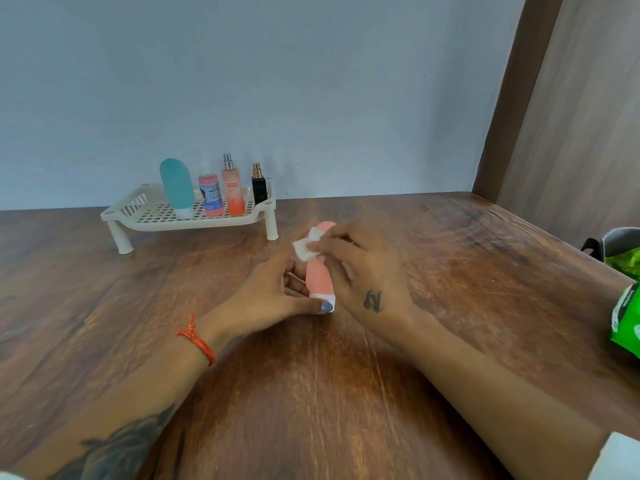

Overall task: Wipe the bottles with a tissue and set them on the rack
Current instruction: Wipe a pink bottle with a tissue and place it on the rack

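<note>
**Pink bottle held between both hands, rack off to the far left**

The left hand [273,292] grips the pink bottle [320,275] near its white cap, fingers curled around it. The right hand [360,268] pinches a tissue [306,245] against the bottle's upper end. The bottle's long axis runs near to far, cap toward the person. The rack [152,213], with four bottles already on it, lies far-left, closer to the left hand.

four bottles [221,188] on rack [138,211]
</note>
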The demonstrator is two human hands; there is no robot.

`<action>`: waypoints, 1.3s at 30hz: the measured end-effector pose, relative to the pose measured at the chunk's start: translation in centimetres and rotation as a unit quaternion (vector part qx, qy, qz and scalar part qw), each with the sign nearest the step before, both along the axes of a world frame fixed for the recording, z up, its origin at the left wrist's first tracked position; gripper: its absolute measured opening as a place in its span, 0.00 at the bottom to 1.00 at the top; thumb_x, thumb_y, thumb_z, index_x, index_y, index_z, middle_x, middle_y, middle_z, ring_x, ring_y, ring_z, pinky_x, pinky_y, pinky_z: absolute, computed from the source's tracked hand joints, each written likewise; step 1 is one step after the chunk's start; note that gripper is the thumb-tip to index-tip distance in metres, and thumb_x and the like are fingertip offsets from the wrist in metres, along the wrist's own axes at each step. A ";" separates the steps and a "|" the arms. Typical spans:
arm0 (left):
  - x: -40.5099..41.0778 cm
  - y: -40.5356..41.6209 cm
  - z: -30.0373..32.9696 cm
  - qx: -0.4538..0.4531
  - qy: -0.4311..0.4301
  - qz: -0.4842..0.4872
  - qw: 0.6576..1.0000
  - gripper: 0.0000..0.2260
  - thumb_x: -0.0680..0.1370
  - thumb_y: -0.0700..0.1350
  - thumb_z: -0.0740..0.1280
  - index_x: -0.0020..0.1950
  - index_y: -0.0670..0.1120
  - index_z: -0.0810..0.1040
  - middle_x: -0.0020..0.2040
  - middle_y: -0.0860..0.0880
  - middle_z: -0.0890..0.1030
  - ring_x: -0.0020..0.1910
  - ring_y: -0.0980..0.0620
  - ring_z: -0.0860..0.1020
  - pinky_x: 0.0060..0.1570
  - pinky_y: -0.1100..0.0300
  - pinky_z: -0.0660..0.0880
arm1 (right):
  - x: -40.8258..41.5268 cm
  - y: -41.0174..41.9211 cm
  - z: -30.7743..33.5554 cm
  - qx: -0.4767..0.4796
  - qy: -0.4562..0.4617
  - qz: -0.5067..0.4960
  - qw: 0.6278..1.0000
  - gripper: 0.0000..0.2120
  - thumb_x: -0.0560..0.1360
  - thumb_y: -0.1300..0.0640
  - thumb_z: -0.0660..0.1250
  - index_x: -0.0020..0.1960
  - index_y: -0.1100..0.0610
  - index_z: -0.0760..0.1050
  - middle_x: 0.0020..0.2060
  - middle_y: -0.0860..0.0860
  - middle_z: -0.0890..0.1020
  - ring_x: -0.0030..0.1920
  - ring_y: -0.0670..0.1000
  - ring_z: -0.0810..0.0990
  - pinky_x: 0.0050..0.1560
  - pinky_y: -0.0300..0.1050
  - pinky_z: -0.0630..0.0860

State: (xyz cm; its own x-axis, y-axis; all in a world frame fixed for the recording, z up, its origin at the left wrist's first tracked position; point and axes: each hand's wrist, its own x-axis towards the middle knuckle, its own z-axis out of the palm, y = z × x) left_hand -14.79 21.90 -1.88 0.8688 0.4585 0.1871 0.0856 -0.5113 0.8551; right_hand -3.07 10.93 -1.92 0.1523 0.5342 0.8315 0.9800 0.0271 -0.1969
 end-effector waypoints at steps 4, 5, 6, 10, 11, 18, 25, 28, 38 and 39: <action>0.0 0.0 0.0 0.006 -0.019 -0.014 1.000 0.46 0.67 0.39 0.76 0.70 0.70 0.54 0.54 0.56 0.74 0.40 0.55 0.81 0.48 0.58 0.80 | -0.2 0.0 0.0 -0.056 -0.044 0.028 0.997 0.10 0.68 0.67 0.71 0.47 0.57 0.83 0.45 0.54 0.80 0.46 0.55 0.77 0.41 0.42 0.73; -0.1 0.0 0.0 0.007 -0.019 -0.016 1.000 0.46 0.67 0.39 0.76 0.71 0.70 0.54 0.54 0.57 0.73 0.41 0.54 0.80 0.48 0.58 0.80 | -0.1 0.0 0.1 -0.063 -0.035 0.035 0.997 0.10 0.68 0.66 0.71 0.46 0.56 0.83 0.44 0.53 0.80 0.45 0.54 0.77 0.41 0.42 0.74; -0.1 0.0 0.1 0.007 -0.017 -0.016 1.000 0.46 0.68 0.39 0.76 0.71 0.70 0.54 0.55 0.57 0.73 0.42 0.53 0.80 0.49 0.57 0.80 | 0.0 0.0 0.3 -0.074 -0.028 0.043 0.996 0.09 0.68 0.66 0.71 0.45 0.56 0.83 0.43 0.52 0.80 0.44 0.53 0.77 0.41 0.41 0.73; 0.0 0.2 0.0 -0.005 -0.008 -0.020 1.000 0.47 0.67 0.39 0.77 0.73 0.68 0.53 0.52 0.47 0.79 0.45 0.49 0.82 0.52 0.52 0.79 | 0.6 -0.3 0.7 -0.085 0.012 0.082 0.993 0.09 0.64 0.67 0.71 0.40 0.56 0.84 0.38 0.51 0.81 0.37 0.48 0.77 0.34 0.42 0.76; 0.1 0.3 -0.1 -0.009 -0.004 -0.016 1.000 0.47 0.66 0.40 0.77 0.73 0.68 0.53 0.51 0.46 0.79 0.45 0.48 0.82 0.51 0.51 0.80 | 0.7 -0.3 0.8 -0.060 0.029 0.079 0.995 0.09 0.64 0.66 0.70 0.41 0.57 0.84 0.38 0.51 0.81 0.37 0.47 0.77 0.34 0.41 0.75; 0.2 0.3 -0.2 -0.009 -0.001 0.002 1.000 0.48 0.66 0.41 0.78 0.74 0.63 0.51 0.49 0.45 0.79 0.46 0.47 0.82 0.52 0.50 0.80 | 1.0 0.1 0.4 -0.022 -0.020 0.006 1.000 0.14 0.70 0.66 0.68 0.56 0.59 0.80 0.48 0.58 0.79 0.46 0.55 0.77 0.43 0.38 0.71; 0.1 0.4 -0.3 -0.030 -0.026 -0.025 0.999 0.46 0.66 0.37 0.77 0.72 0.67 0.55 0.52 0.46 0.78 0.44 0.46 0.82 0.50 0.51 0.80 | 0.6 -0.2 0.8 -0.108 -0.073 0.083 0.988 0.11 0.67 0.67 0.68 0.47 0.57 0.84 0.39 0.52 0.80 0.40 0.52 0.76 0.37 0.43 0.75; 0.0 0.5 -0.4 -0.007 -0.022 -0.028 0.999 0.46 0.67 0.38 0.76 0.71 0.69 0.55 0.50 0.41 0.78 0.46 0.44 0.81 0.53 0.50 0.79 | 0.4 -0.6 1.1 -0.148 -0.066 0.122 0.979 0.11 0.64 0.66 0.69 0.42 0.55 0.84 0.35 0.50 0.80 0.36 0.50 0.76 0.34 0.44 0.75; 0.2 0.4 -0.2 -0.007 0.000 -0.008 1.000 0.47 0.66 0.40 0.78 0.73 0.65 0.53 0.48 0.46 0.79 0.45 0.47 0.82 0.50 0.53 0.80 | 0.9 -0.5 1.2 -0.018 -0.038 0.000 0.999 0.12 0.70 0.64 0.68 0.53 0.60 0.80 0.44 0.55 0.81 0.44 0.52 0.78 0.43 0.37 0.70; 0.2 0.4 -0.2 -0.009 -0.003 -0.009 1.000 0.47 0.66 0.40 0.78 0.74 0.64 0.53 0.49 0.46 0.79 0.45 0.47 0.82 0.50 0.52 0.80 | 0.8 -0.3 1.0 -0.032 -0.044 -0.001 0.999 0.13 0.70 0.65 0.68 0.55 0.60 0.80 0.45 0.55 0.80 0.45 0.53 0.78 0.45 0.37 0.69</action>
State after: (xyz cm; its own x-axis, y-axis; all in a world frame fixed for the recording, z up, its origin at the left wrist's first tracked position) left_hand -14.54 22.34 -2.07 0.8756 0.4465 0.1840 0.0715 -0.4967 0.8650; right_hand -2.28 10.66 -0.91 0.0825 0.5867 0.8056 0.9936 0.0145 -0.1123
